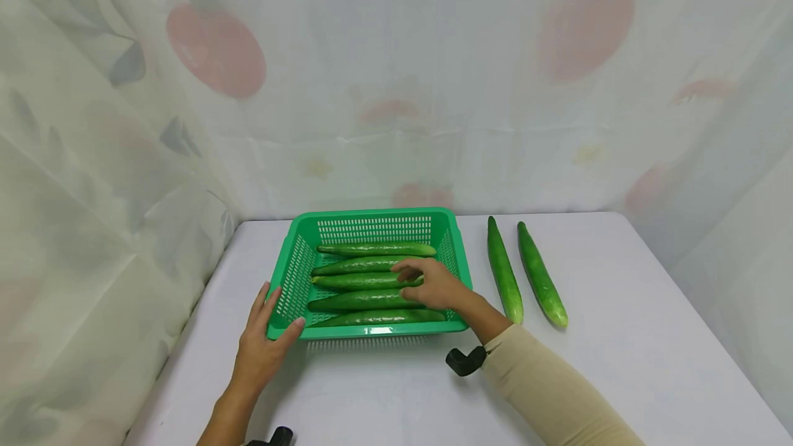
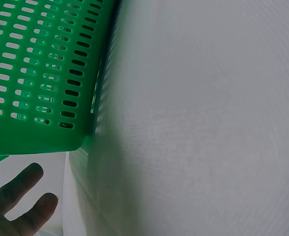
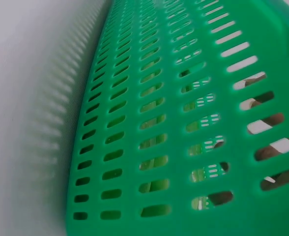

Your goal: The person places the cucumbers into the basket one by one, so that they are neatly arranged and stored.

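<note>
A green slotted plastic basket (image 1: 372, 331) stands on the table with several cucumbers (image 1: 372, 248) lying crosswise in it, roughly parallel. My right hand (image 1: 436, 285) reaches over its right side, fingers and thumb curved round the right end of the middle cucumber (image 1: 353, 281); how firmly they grip is not clear. At the front left corner is my left hand (image 1: 259, 353), fingers spread and thumb by the front rim. Two fingers (image 2: 24, 187) show below the basket (image 2: 46, 140) in the left wrist view. Slots of the basket wall (image 3: 174, 147) fill the right wrist view, largely hiding the right hand.
Two more cucumbers (image 1: 504, 270) (image 1: 542, 274) lie side by side on the white table (image 1: 632, 336), right of the basket. Behind the table hangs a pale curtain (image 1: 396, 88) with fruit prints, and another patterned sheet (image 1: 93, 212) borders the left.
</note>
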A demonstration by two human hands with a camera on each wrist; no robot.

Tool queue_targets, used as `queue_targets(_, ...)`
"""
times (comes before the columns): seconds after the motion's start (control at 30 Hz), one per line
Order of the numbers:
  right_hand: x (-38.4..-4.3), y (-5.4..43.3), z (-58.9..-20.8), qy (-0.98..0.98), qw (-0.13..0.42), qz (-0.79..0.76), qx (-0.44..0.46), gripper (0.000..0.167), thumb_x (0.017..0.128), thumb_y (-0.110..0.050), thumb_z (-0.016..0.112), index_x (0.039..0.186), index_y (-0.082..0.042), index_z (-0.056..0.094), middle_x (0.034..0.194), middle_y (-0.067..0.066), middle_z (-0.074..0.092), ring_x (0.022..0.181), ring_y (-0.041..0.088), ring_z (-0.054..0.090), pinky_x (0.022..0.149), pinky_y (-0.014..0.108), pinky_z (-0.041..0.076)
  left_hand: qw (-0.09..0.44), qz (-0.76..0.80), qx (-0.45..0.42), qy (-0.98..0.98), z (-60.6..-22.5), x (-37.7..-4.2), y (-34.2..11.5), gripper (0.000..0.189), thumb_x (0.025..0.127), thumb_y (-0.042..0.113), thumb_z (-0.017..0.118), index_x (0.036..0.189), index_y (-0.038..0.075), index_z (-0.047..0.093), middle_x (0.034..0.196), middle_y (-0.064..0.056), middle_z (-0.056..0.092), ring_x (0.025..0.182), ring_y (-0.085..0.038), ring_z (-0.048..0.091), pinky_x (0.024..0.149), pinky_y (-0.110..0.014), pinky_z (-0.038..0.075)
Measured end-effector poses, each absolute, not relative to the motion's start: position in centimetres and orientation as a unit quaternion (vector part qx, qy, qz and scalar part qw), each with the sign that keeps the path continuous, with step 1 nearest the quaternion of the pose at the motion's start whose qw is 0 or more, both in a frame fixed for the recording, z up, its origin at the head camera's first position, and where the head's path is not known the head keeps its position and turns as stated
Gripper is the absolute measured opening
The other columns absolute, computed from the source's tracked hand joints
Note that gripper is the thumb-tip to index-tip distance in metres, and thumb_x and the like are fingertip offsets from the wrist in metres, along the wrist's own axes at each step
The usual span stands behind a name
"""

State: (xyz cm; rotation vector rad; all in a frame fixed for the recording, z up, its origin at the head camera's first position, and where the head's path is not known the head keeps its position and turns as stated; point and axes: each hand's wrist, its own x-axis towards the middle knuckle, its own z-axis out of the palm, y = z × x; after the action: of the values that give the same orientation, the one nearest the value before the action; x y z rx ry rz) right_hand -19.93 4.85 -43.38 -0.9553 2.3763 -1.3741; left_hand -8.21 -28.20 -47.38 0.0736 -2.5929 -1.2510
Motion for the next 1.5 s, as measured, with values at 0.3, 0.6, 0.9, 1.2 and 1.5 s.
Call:
queue_targets(0.3, -18.2, 5.4, -40.6, 0.749, 0.111, -0.572, -0.315, 0.038, 0.089, 0.002, 0.064, 0.126, 0.005, 0.057, 0.112, 0.022, 0.06, 0.105, 0.042, 0.055, 0.087, 0.047, 0.047, 0.13, -0.432, 0.023, -0.892, -47.4, -8.2, -28.3, 0.078, 0.09, 0.034, 0.07, 0.153, 0.018, 0.029, 0.159, 0.005, 0.01, 0.142, -0.032, 0.012, 0.098, -0.068, 0.024)
queue_targets(0.6, -18.2, 6.6, -40.3, 0.74, 0.108, -0.597, -0.291, 0.045, 0.091, -0.002, 0.065, 0.134, 0.001, 0.051, 0.118, 0.021, 0.06, 0.11, 0.043, 0.053, 0.088, 0.045, 0.047, 0.132, -0.432, 0.023, -0.892, -47.4, -8.2, -28.4, 0.078, 0.089, 0.034, 0.071, 0.153, 0.019, 0.03, 0.159, 0.006, 0.01, 0.143, -0.032, 0.011, 0.098, -0.068, 0.024)
queue_targets(0.9, -18.0, 8.6, -39.5, 0.718, 0.045, -0.626, -0.301, 0.043, 0.09, -0.004, 0.067, 0.132, -0.005, 0.055, 0.115, 0.017, 0.061, 0.105, 0.029, 0.058, 0.088, 0.047, 0.048, 0.132, -0.434, 0.025, -0.891, -47.3, -8.1, -28.4, 0.078, 0.089, 0.033, 0.071, 0.153, 0.018, 0.03, 0.159, 0.006, 0.01, 0.143, -0.032, 0.011, 0.098, -0.068, 0.024)
queue_targets(1.2, -16.4, 11.7, -37.0, 0.706, -0.007, -0.642, -0.3, 0.044, 0.09, -0.001, 0.065, 0.133, -0.001, 0.054, 0.119, 0.019, 0.059, 0.111, 0.032, 0.056, 0.093, 0.042, 0.045, 0.129, -0.431, 0.026, -0.893, -47.3, -8.1, -28.3, 0.077, 0.089, 0.034, 0.071, 0.153, 0.018, 0.03, 0.159, 0.005, 0.01, 0.142, -0.033, 0.012, 0.098, -0.068, 0.024)
queue_targets(1.5, -14.9, 15.4, -35.4, 0.727, -0.079, -0.623, -0.279, 0.043, 0.09, 0.005, 0.063, 0.132, -0.001, 0.055, 0.119, 0.019, 0.059, 0.111, 0.031, 0.055, 0.092, 0.033, 0.046, 0.127, -0.431, 0.025, -0.893, -47.4, -8.2, -28.3, 0.077, 0.09, 0.034, 0.07, 0.153, 0.018, 0.03, 0.159, 0.006, 0.01, 0.142, -0.034, 0.012, 0.097, -0.069, 0.024)
